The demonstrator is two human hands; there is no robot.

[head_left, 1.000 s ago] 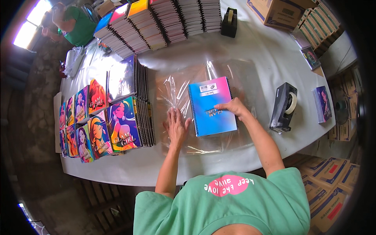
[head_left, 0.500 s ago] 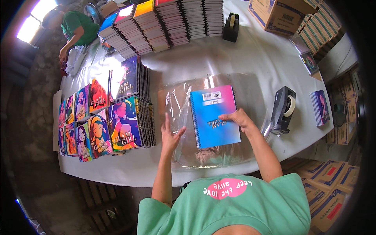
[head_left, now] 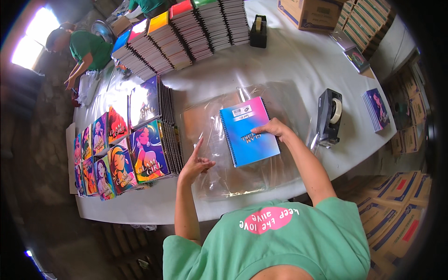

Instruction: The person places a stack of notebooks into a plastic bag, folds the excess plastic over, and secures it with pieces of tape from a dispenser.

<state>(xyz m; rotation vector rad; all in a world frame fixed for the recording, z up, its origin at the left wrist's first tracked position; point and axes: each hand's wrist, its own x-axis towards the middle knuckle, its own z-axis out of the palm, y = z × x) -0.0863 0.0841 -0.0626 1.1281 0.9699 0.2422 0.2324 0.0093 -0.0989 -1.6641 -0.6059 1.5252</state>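
Note:
A spiral notebook with a blue and pink cover lies over clear plastic sheets or bags, a pale label near its far edge. My right hand grips its right side, thumb on top of the cover and fingers out of sight beneath. Left of the notebook, my left hand hovers over the plastic with its index finger stretched out and the other fingers partly bent, holding nothing. Stacks of illustrated notebooks stand close to that hand on the left.
A black tape dispenser stands to the right, another at the back. Tall notebook stacks line the far side. A small notebook pile and a cardboard box are at the right. A person in green is at far left.
My view has shifted slightly. My left hand's fingers have gone from spread to mostly bent, with the index finger still extended. My right hand keeps its grip on the notebook.

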